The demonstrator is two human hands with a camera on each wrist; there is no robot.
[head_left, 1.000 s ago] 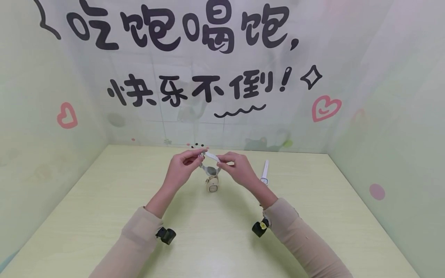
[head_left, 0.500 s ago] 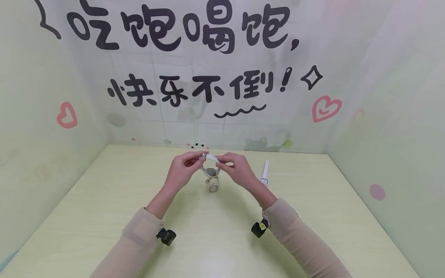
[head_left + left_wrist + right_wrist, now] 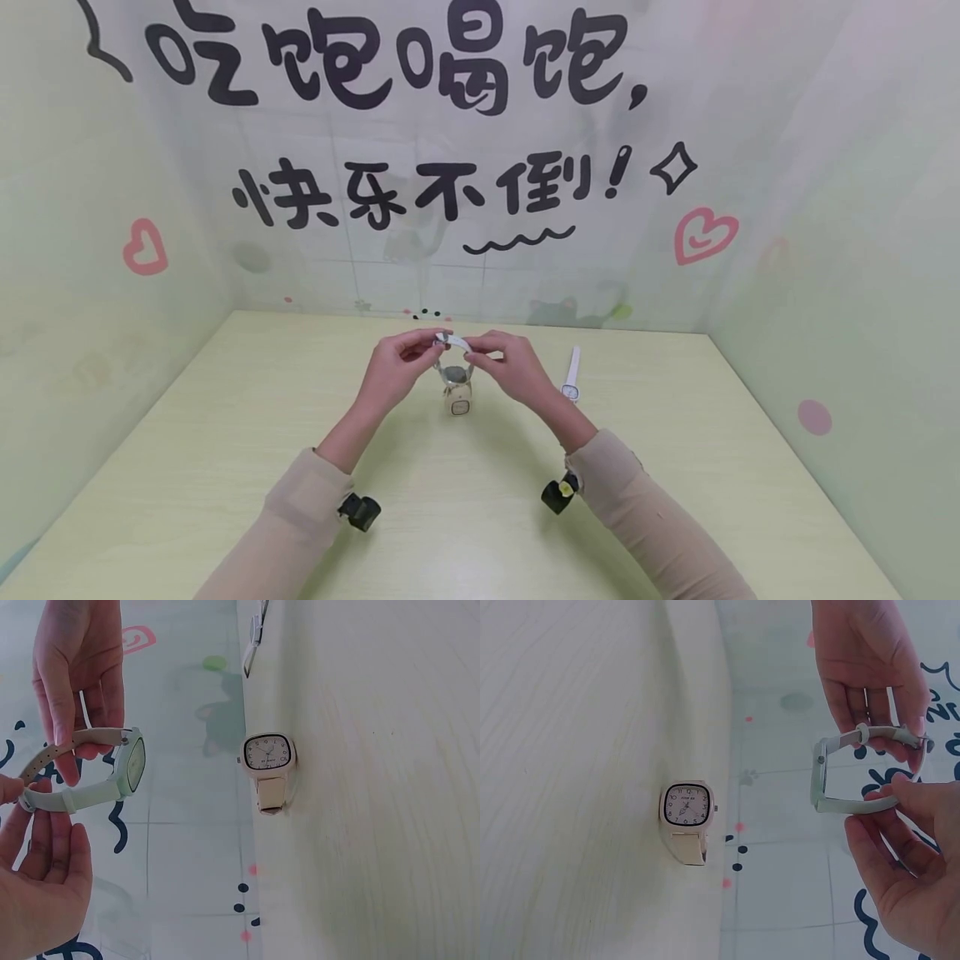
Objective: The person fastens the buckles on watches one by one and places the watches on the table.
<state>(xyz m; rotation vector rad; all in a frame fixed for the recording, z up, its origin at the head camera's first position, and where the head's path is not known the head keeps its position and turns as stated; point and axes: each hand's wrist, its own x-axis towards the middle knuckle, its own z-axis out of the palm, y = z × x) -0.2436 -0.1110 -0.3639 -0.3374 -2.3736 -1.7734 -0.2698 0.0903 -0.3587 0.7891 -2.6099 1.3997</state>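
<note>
Both hands hold a pale green wristwatch point(image 3: 94, 795) up off the table, its strap bent round into a loop. My left hand point(image 3: 393, 367) pinches the strap at the buckle point(image 3: 909, 737) between thumb and fingers. On the other side, my right hand point(image 3: 512, 363) pinches the other strap part with thumb and fingertips. The watch's case point(image 3: 820, 776) hangs between the hands, face turned away from me. Just below and nearer in the head view, a beige square-faced watch point(image 3: 460, 405) stands on the table, its strap fastened in a loop.
A white watch point(image 3: 573, 371) with its strap stretched out lies on the table point(image 3: 450, 517), right of the hands, partly behind the right forearm. Behind the table's far edge rises a printed wall sheet point(image 3: 420, 283); side sheets flank the table.
The held watch has shifted slightly, its case a little lower and its upper strap more arched between the hands. Both hands stay nearly in place. The beige and white watches have not moved.
</note>
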